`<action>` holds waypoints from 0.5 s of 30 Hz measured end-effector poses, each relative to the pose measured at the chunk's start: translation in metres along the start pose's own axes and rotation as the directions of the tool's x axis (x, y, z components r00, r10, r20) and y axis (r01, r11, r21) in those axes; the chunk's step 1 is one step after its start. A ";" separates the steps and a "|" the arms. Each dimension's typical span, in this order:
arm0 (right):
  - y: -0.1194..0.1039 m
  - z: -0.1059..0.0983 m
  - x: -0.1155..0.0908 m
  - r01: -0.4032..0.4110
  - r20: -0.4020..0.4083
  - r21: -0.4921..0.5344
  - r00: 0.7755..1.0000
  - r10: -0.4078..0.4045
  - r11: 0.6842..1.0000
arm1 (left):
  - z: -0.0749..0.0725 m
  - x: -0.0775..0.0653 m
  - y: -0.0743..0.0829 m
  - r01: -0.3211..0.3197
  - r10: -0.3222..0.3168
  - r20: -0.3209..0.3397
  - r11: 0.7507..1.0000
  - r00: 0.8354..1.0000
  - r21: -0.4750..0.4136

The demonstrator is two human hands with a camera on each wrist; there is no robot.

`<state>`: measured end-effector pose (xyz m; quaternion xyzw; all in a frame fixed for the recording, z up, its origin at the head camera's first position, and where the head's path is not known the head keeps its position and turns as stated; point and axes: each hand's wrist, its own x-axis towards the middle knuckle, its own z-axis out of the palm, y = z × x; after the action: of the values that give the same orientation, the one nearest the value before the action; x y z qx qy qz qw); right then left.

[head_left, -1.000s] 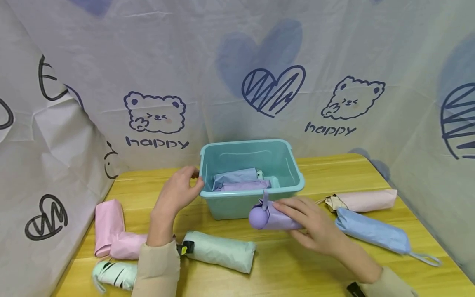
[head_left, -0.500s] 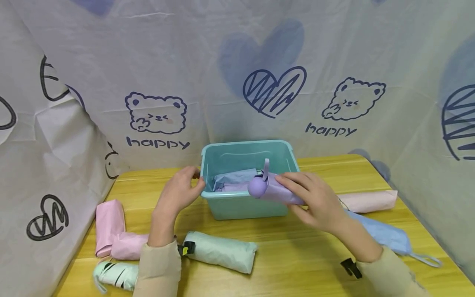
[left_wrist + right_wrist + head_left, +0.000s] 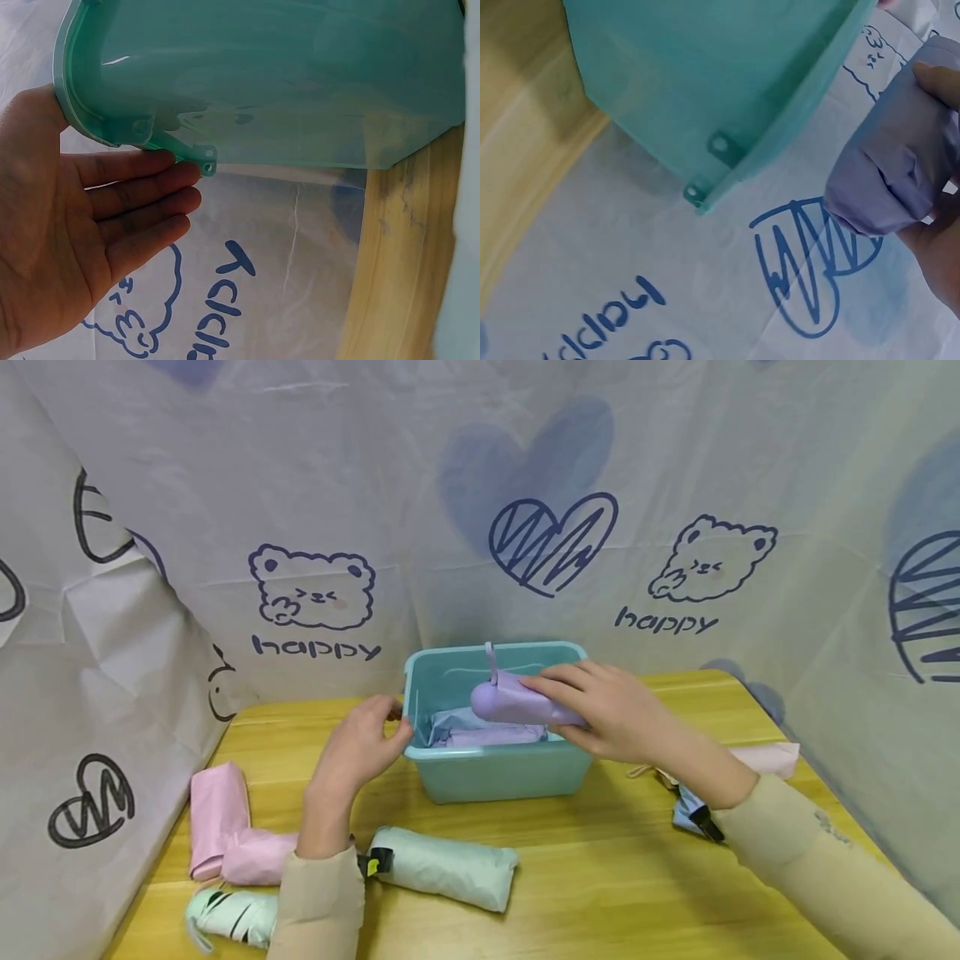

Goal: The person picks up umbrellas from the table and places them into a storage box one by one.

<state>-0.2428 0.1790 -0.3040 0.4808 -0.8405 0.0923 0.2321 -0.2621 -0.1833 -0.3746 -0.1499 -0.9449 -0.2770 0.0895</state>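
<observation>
My right hand (image 3: 618,710) grips a folded purple umbrella (image 3: 517,700) with a round knob end and a wrist loop. It holds the umbrella level over the teal plastic bin (image 3: 510,774). In the right wrist view the umbrella's (image 3: 892,157) blunt end shows beside the bin's wall. My left hand (image 3: 363,743) touches the bin's left rim at the front corner; in the left wrist view its fingers (image 3: 142,191) are nearly straight along the rim. Inside the bin lie a blue umbrella (image 3: 457,721) and a purple umbrella (image 3: 487,737).
Pink umbrellas (image 3: 219,814) and a striped mint umbrella (image 3: 236,914) lie at the left. A mint umbrella (image 3: 446,867) lies in front of the bin. Under the right forearm are a pale pink umbrella (image 3: 772,758) and a partly hidden blue umbrella (image 3: 688,810). A printed cloth (image 3: 450,602) hangs behind.
My right hand has lifted the purple umbrella from in front of the bin, carrying it up, back and slightly left over the opening. The left hand has stayed at the rim.
</observation>
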 end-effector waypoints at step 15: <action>0.027 -0.006 0.068 -0.062 0.250 0.004 0.966 0.059 0.998 | 0.002 0.002 -0.004 -0.014 0.014 -0.026 1.000 1.000 -0.024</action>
<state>-0.2933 0.1436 -0.2649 0.4640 -0.8768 0.0432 0.1186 -0.2654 -0.1848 -0.3783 -0.1541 -0.9392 -0.2896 0.1016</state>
